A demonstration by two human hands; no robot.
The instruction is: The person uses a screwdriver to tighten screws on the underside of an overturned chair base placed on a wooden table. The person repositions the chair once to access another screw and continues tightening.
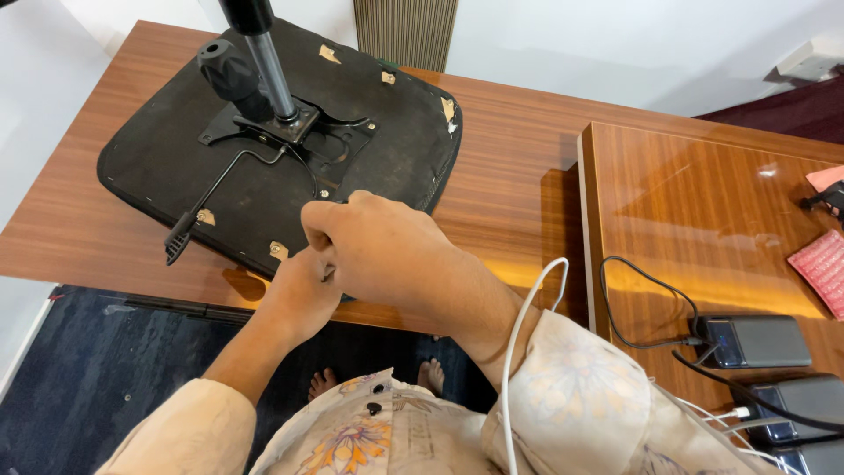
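Note:
An upturned black chair seat (pixel 176 167) lies on a wooden table (pixel 510 158), its metal mechanism plate (pixel 299 132) and gas cylinder post (pixel 264 62) facing up. A black lever (pixel 202 207) sticks out toward the near edge. My right hand (pixel 378 246) is curled over the seat's near edge, fingers closed. Tucked just beneath it is my left hand (pixel 299 290), also closed at that edge. What the fingers pinch is hidden between the two hands.
A raised wooden desk section (pixel 703 202) stands at the right with power banks (pixel 756 341) and black and white cables. A pink pouch (pixel 822 268) lies at the far right. Dark blue carpet (pixel 105 369) and my bare feet show below the table.

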